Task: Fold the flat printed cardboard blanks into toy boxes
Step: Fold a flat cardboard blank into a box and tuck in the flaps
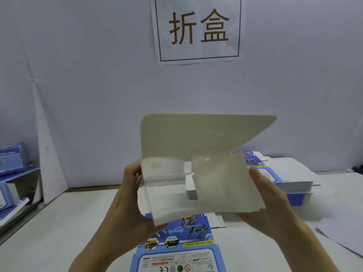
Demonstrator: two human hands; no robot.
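I hold one cardboard blank (198, 138) up above the table, its plain grey-white inner side facing me. Its large top flap stands upright and the lower panels bend toward me, blurred by motion. My left hand (133, 195) grips the blank's left edge, fingers curled behind it. My right hand (265, 195) holds the right panel, thumb on the near face. Under my hands a flat blue printed blank (182, 246) with robot dog pictures lies on the table.
A stack of flat blue-and-white blanks (282, 173) sits at the right rear of the white table (55, 232). Blue folded boxes (11, 158) stand on a shelf at far left. A paper sign (198, 28) hangs on the white wall behind.
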